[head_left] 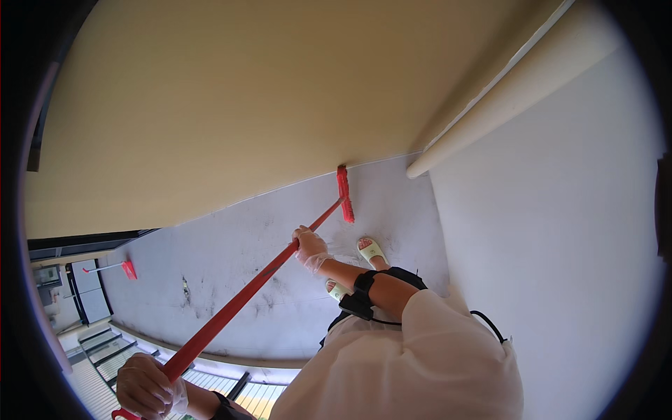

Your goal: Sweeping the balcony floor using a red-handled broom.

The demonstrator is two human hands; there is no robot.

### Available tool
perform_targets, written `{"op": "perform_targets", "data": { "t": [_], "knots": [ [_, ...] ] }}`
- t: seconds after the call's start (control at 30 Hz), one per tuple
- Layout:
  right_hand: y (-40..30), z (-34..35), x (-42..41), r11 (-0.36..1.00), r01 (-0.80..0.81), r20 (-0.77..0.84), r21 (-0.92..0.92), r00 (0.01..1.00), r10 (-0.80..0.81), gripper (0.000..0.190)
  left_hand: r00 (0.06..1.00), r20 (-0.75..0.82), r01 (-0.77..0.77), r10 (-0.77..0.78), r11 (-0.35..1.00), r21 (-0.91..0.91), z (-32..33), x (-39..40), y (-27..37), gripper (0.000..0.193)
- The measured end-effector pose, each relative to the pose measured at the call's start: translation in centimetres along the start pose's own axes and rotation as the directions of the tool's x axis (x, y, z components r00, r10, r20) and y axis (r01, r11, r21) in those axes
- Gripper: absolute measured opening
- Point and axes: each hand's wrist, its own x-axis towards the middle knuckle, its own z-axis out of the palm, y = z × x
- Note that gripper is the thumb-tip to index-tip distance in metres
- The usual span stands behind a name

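A long-handled red broom (pixel 223 315) slants across the view from the lower left to the middle. My left hand (pixel 144 386), in a clear plastic glove, grips the handle near its top end, where a red hook tip shows below. Lower on the shaft, my right hand (pixel 311 249) is wrapped around it, also gloved. The red broom head (pixel 345 194) rests on the grey floor (pixel 236 262), one end at the foot of the yellow wall (pixel 236 105). Its bristles show along the right side. Dark smudges mark the floor left of my right hand.
My feet in pale green slippers (pixel 373 251) stand close to the broom head. A pipe (pixel 467 131) runs down the corner beside the white wall (pixel 541 210). Farther left lie a red dustpan (pixel 129 270) and a small piece of debris (pixel 186 290). A railing (pixel 113 354) borders the lower left.
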Motion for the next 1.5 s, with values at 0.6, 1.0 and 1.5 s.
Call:
{"op": "perform_targets", "data": {
  "t": [0.6, 1.0, 1.5],
  "knots": [
    [15.5, -15.9, 7.9, 0.962, -0.195, -0.594, 0.189, 0.758, 0.271, 0.017, 0.907, 0.332, 0.317, -0.260, 0.939, -0.130, 10.4, 13.1, -17.1, 0.034],
    [1.1, -6.0, 7.9, 0.853, 0.089, -0.192, 0.515, 0.981, 0.013, 0.009, 0.515, 0.790, 0.158, -0.332, 0.943, 0.294, 10.8, 15.6, -9.7, 0.028],
    [8.3, -11.4, 3.9, 0.949, 0.039, -0.308, 0.314, 0.949, 0.063, 0.002, 0.687, 0.661, 0.306, -0.302, 0.945, 0.114, 8.0, 12.7, -11.2, 0.023]
  ]
}}
